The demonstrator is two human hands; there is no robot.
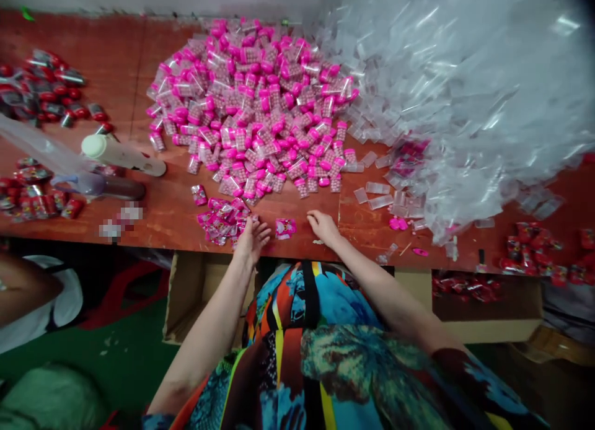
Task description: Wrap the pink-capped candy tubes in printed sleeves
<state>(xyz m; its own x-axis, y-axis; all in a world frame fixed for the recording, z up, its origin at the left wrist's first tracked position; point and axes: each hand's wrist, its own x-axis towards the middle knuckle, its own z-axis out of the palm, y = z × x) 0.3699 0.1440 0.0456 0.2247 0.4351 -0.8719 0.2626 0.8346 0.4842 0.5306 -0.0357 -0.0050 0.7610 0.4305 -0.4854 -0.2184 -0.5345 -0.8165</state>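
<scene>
Single pink packet lay flat at the table's near edge, between the hands, well apart from neither. Left hand sat slightly nearer, fingers spread, holding nothing, touching the small packet cluster. Right hand curled loosely, empty.
</scene>
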